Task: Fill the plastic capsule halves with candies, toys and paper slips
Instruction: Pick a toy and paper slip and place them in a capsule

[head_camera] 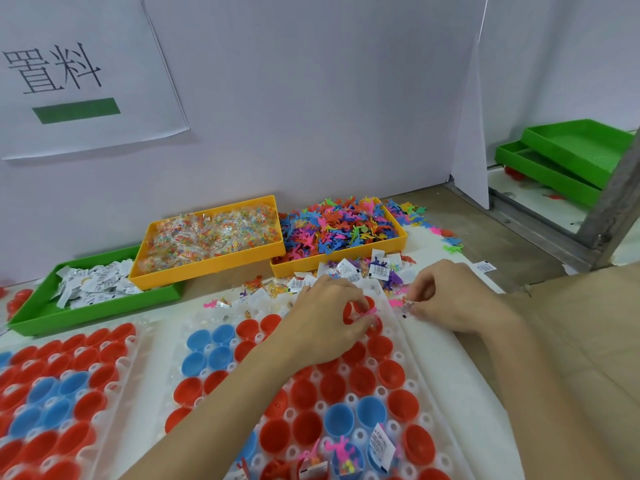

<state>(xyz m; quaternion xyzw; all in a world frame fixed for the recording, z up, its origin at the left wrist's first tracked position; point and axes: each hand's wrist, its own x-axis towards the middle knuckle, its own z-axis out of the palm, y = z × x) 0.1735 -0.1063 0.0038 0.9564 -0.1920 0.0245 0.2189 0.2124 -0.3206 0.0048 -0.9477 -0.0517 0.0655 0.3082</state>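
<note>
Filling barely begun. On the holder, a few near-edge capsules hold toys and slips; most stand empty. Left hand pinches a pink toy over a far red capsule; right hand pinches small pieces beside it.

Head-worn wide view, close, looking forward-down over capsule tray; edges seemingly distorted.

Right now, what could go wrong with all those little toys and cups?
1. The left hand pinches a pink toy over the red capsule halves; it might drop into the wrong one.
2. Loose toys lie outside the yellow toy tray near the table's edge and might fall off.
3. A forearm crosses the white holder tray and might nudge it.
</note>
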